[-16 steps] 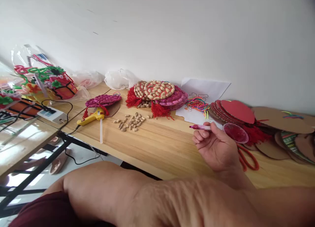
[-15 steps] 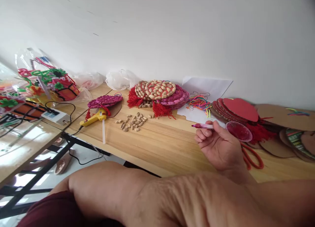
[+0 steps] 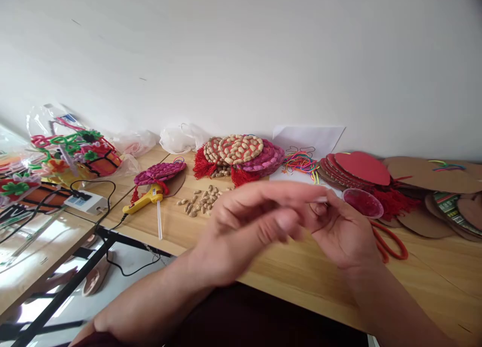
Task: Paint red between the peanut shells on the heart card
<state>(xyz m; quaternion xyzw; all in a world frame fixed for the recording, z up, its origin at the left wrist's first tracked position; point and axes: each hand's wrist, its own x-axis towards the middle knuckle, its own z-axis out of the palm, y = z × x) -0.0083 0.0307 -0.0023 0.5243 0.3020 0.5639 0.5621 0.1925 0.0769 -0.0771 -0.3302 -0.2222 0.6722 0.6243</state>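
My right hand [image 3: 344, 234] is closed over the table's right half. Its finger and thumb pinch a thin paintbrush, of which only a short white bit [image 3: 321, 199] shows. My left hand [image 3: 241, 226] reaches across in front, palm inward, fingers stretched and thumb apart. Its fingertips are at the right hand's fingers and hide most of the brush; contact is unclear because of blur. Right beside the right hand stands a clear round dish [image 3: 362, 202] with magenta paint. Loose peanuts [image 3: 203, 200] lie behind the left hand, partly covered by it.
A yellow glue gun [image 3: 145, 199] rests by a pink peanut-covered disc [image 3: 160, 172]. Behind are peanut-covered discs [image 3: 241, 148] with red tassels, coloured cords [image 3: 299, 161] and red-topped cardboard discs [image 3: 363, 167]. Orange-handled scissors [image 3: 391, 244] lie right; a power strip [image 3: 86, 201] sits left.
My left arm, which crossed low in front, has drawn back, and the left hand has come up to the right hand. The brush's magenta tip, visible before, is now hidden. The view has shifted slightly.
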